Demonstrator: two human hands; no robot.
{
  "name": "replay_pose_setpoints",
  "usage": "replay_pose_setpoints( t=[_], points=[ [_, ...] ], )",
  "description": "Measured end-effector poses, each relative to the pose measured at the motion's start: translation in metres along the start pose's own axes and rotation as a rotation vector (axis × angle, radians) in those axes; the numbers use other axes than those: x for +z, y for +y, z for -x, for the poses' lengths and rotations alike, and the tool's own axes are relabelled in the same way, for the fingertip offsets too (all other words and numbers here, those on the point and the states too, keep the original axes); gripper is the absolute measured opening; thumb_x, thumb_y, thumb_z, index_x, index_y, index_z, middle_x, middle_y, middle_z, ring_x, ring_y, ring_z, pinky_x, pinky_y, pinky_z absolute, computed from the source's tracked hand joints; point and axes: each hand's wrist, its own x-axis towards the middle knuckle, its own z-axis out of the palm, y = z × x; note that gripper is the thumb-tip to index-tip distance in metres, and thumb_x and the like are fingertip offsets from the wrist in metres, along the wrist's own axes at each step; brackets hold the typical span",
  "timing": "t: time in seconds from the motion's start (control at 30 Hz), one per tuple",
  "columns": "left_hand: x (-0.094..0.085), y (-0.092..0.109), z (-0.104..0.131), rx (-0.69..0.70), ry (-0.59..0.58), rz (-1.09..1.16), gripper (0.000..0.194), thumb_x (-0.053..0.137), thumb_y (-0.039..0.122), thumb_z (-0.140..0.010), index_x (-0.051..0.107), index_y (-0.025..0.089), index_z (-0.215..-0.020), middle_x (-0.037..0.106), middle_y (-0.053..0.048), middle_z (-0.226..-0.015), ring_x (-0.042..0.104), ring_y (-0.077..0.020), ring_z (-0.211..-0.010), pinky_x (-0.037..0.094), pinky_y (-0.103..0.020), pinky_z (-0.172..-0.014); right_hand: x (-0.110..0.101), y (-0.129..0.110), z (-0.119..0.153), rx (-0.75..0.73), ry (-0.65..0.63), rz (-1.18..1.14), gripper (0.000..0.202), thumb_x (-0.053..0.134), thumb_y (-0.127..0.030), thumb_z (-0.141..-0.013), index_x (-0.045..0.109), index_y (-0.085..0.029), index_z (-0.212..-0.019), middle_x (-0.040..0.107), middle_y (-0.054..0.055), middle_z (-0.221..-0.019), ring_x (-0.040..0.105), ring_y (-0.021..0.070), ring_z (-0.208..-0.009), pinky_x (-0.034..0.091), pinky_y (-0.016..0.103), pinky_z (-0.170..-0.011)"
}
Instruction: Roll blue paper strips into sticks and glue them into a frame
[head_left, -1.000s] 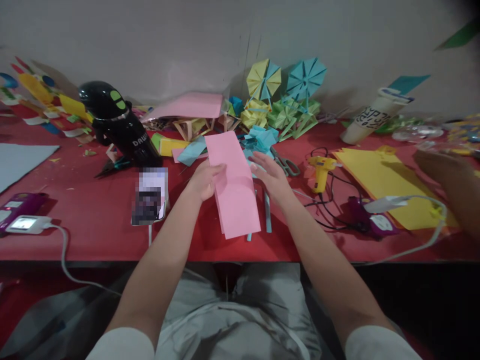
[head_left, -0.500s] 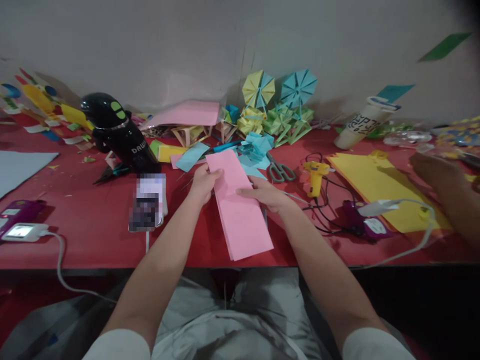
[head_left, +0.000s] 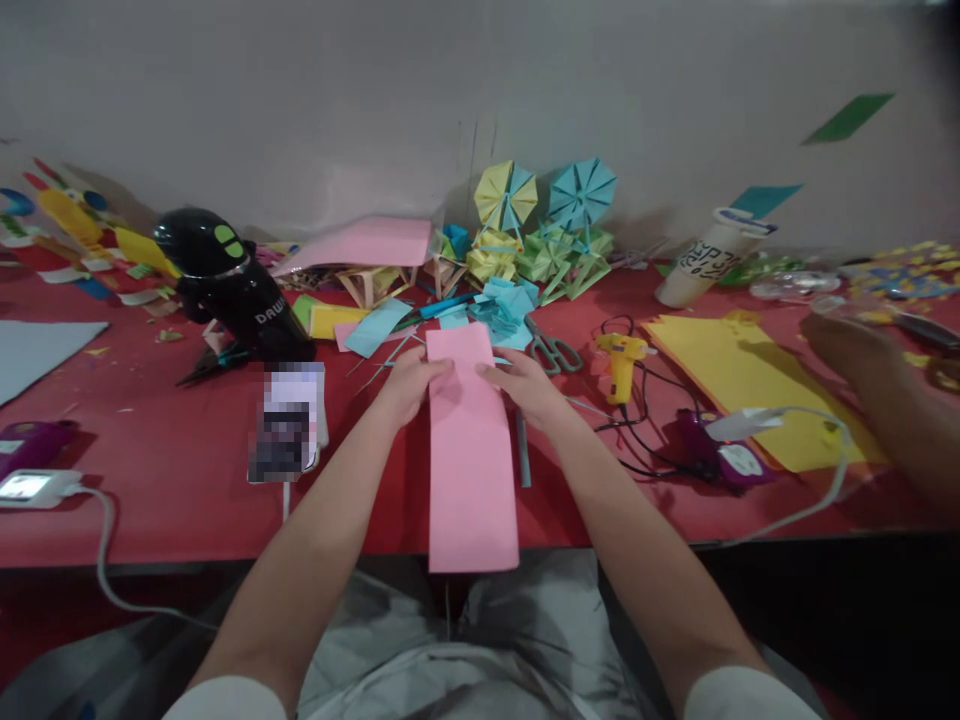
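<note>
A long folded sheet of pink paper [head_left: 472, 460] is held in front of me, its lower end reaching over the table's front edge. My left hand [head_left: 411, 385] grips its left edge near the top, thumb on the front face. On the opposite edge, my right hand [head_left: 525, 385] pinches it the same way, with the other fingers behind the paper. Beyond the paper lie crumpled light-blue paper pieces [head_left: 506, 312] and scissors [head_left: 553, 350]. A thin grey stick [head_left: 524, 450] lies to the right of the pink sheet.
A black bottle [head_left: 240, 290] and a phone [head_left: 289, 420] are at left. To the right are a yellow glue gun [head_left: 621, 365] with black cable, yellow sheets [head_left: 750, 380] and a cup [head_left: 697, 262]. Another person's arm [head_left: 892, 390] rests at far right. Paper umbrellas [head_left: 583, 195] stand behind.
The pink paper has turned from slanted to nearly upright in view and come closer to me. My right hand has shifted up along its edge, level with my left.
</note>
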Motion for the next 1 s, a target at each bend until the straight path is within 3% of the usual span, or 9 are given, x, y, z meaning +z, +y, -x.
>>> replay_pose_setpoints(
  t=[0.1,0.23,0.47,0.7,1.0],
  points=[
    [-0.0004,0.0009,0.0015,-0.004,-0.065,-0.075,0.04,0.087,0.031,-0.055,0.072,0.013,-0.088,0.076,-0.006,-0.083,0.069,-0.0196,-0.074,0.054,-0.034,-0.075,-0.0046,0.0023,-0.0031,-0.022,0.054,-0.014,0.058,0.091,-0.034,-0.056,0.062,-0.022,-0.105,0.077,0.005,-0.093,0.073,0.0217,-0.08,0.059,0.038,-0.078],
    [-0.0051,0.0011,-0.0003,0.057,-0.006,-0.076,0.044,0.093,0.036,-0.051,0.073,0.014,-0.083,0.077,-0.005,-0.083,0.069,-0.0176,-0.076,0.054,-0.032,-0.079,-0.0094,0.0057,-0.0038,0.023,0.024,0.027,0.053,0.089,-0.027,-0.056,0.064,-0.02,-0.101,0.077,0.006,-0.09,0.072,0.0224,-0.077,0.06,0.04,-0.076],
    [-0.0033,0.0029,0.0044,0.013,-0.053,-0.144,0.049,0.096,0.037,-0.047,0.074,0.014,-0.084,0.075,-0.005,-0.078,0.068,-0.0166,-0.069,0.057,-0.033,-0.072,-0.0069,0.0072,-0.0083,-0.058,0.119,-0.013,0.053,0.093,-0.034,-0.05,0.067,-0.019,-0.093,0.077,0.005,-0.088,0.071,0.0209,-0.074,0.058,0.037,-0.074],
    [-0.0081,-0.0019,-0.0024,0.133,0.07,-0.139,0.049,0.096,0.036,-0.045,0.073,0.014,-0.082,0.07,-0.001,-0.07,0.064,-0.0133,-0.066,0.053,-0.028,-0.069,-0.0061,0.0058,-0.0058,-0.07,0.084,0.015,0.051,0.091,-0.039,-0.053,0.066,-0.02,-0.093,0.076,0.005,-0.085,0.071,0.0216,-0.074,0.057,0.038,-0.073],
    [-0.0055,0.0041,0.0061,0.134,0.046,-0.113,0.05,0.096,0.039,-0.046,0.073,0.014,-0.082,0.072,-0.002,-0.072,0.067,-0.0155,-0.068,0.057,-0.03,-0.069,-0.0055,0.0024,-0.002,-0.079,0.056,-0.018,0.054,0.093,-0.039,-0.05,0.066,-0.02,-0.093,0.077,0.005,-0.088,0.071,0.0212,-0.074,0.058,0.038,-0.074]
  ],
)
